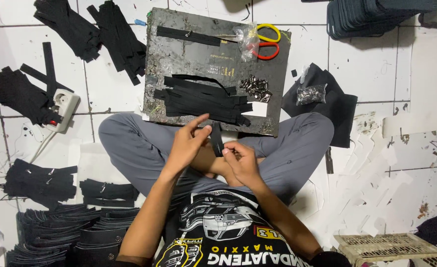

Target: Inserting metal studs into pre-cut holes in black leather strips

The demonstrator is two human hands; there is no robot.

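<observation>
left hand (186,143): raised over the lap, wrist bent, forefinger pointing up and outward, thumb and other fingers closed on the upper end of a black strip (217,140).
right hand (242,160): just beside the left, knuckles up, fingers curled and pinching the lower end of the same strip.
strip: short, narrow, upright between both hands, in front of the near edge of the board (189,54).
board: dark, worn, lying on the floor against the crossed legs in grey trousers (129,143).
on board: loose heap of black strips (203,99) at centre; one strip (189,35) along the far edge; small pile of metal pieces (257,88) right of the heap; scissors (265,42) with yellow and red handles at the far right corner, beside a clear bag (245,39).
floor (367,74): white tile, chipped at right.
left of board: bundles of black strips (90,29); white socket block (64,106) with cord.
right of board: black cloth (337,104) bearing a small bag of metal parts (311,94).
lower right: pale crate (391,247).
</observation>
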